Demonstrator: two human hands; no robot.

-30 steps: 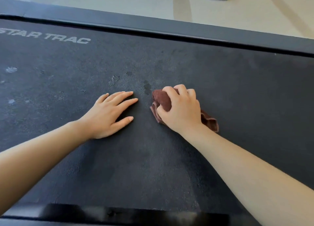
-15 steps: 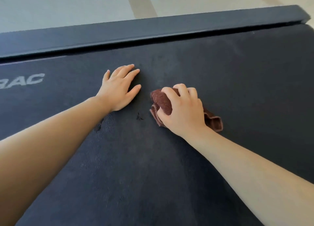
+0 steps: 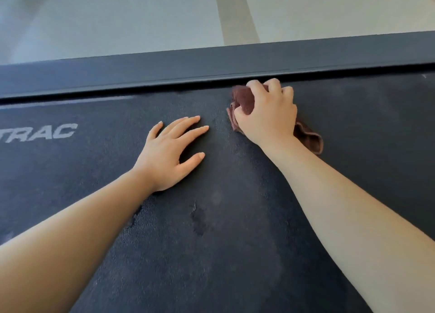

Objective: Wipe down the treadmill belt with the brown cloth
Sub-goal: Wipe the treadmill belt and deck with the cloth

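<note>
While right hand [image 3: 268,115] grips cloth [image 3: 244,98] at one o'clock beside rail [image 3: 164,70], we judge it may snag there; left hand [image 3: 167,155] flat on belt [image 3: 235,254].

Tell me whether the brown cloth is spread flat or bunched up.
Bunched up: the right hand grips the brown cloth in a wad, folds sticking out either side.

The dark treadmill belt [image 3: 235,254] bears a bunched brown cloth [image 3: 243,98] close by its far rail [image 3: 164,72].
</note>
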